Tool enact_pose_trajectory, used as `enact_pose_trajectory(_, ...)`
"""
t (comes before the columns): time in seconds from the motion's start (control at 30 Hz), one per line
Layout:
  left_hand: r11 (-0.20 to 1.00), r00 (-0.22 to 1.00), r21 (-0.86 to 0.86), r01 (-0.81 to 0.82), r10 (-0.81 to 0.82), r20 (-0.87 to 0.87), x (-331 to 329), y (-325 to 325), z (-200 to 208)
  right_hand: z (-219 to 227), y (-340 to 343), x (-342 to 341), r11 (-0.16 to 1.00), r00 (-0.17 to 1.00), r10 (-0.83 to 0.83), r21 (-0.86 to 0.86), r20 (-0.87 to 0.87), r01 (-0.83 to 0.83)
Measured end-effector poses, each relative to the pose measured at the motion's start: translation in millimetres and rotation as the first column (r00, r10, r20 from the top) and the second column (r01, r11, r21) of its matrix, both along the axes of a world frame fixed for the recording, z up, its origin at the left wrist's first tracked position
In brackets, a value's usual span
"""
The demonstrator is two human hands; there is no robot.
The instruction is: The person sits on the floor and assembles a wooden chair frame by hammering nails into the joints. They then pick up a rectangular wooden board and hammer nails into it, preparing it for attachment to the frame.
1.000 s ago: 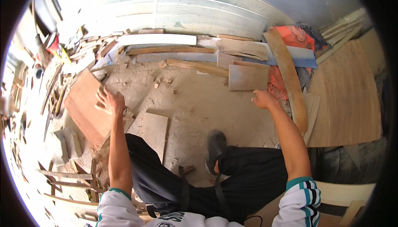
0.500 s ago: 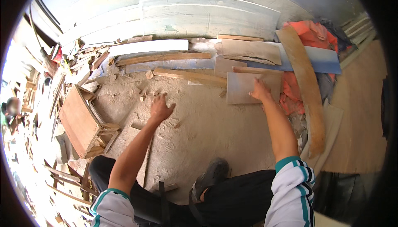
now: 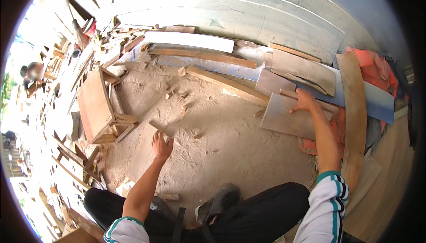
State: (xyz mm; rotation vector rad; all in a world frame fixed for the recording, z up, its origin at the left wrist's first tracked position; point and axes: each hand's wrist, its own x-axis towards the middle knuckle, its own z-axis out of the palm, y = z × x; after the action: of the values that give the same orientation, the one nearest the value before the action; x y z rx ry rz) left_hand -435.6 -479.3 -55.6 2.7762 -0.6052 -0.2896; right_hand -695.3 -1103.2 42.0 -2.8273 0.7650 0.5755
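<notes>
My left hand (image 3: 162,146) is low over the sandy floor, its bent fingers closed around the far end of a pale wooden board (image 3: 144,152) lying there. To the right, my right hand (image 3: 306,102) rests on a flat, smooth, greyish-brown board (image 3: 284,118). Its thumb lies on the board's face, and the fingers spread apart toward its far edge. Just behind that edge runs a narrow wooden strip (image 3: 329,106). A smaller brown board (image 3: 274,82) lies beyond it. Left of my left hand, a box-like wooden frame with a plywood face (image 3: 94,107) leans on the floor.
Along the wall lie a white plank (image 3: 191,40), long wooden strips (image 3: 226,83) and a blue board (image 3: 377,98). A curved plank (image 3: 353,123) crosses orange cloth (image 3: 377,67) at right. Scrap wood fills the left; a person (image 3: 33,72) is far left.
My view has turned, shifting the scene. My left hand has come back nearer to me, onto the pale board's end. My right hand has moved toward the greyish-brown board's far edge.
</notes>
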Motion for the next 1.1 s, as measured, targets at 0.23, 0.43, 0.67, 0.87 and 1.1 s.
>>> enact_pose_trajectory(0.23,0.973,0.973,-0.026,-0.228,0.229,0.028,34.1,81.6,6.2,33.6,74.6,-33.4,0.999,0.998,0.045,-0.017,-0.031,-0.046)
enact_pose_trajectory(0.43,0.931,0.906,0.106,-0.349,0.365,-0.214,62.8,186.5,3.4,62.8,172.2,-27.4,0.988,0.98,0.139,-0.046,-0.14,-0.147)
enact_pose_trajectory(0.67,0.971,0.938,0.203,-0.128,0.184,-0.293,61.4,182.7,28.7,129.5,295.5,62.3,0.987,0.986,0.159,-0.025,0.041,-0.158)
enact_pose_trajectory(0.87,0.977,0.854,0.168,-0.131,0.198,-0.482,70.0,196.3,23.2,184.8,398.5,158.9,0.969,0.947,0.249,-0.05,0.201,-0.244)
enact_pose_trajectory(1.1,0.989,0.845,-0.106,-0.105,0.032,-0.534,65.1,187.2,50.1,243.7,504.2,244.2,0.937,0.896,0.343,-0.037,0.281,-0.347)
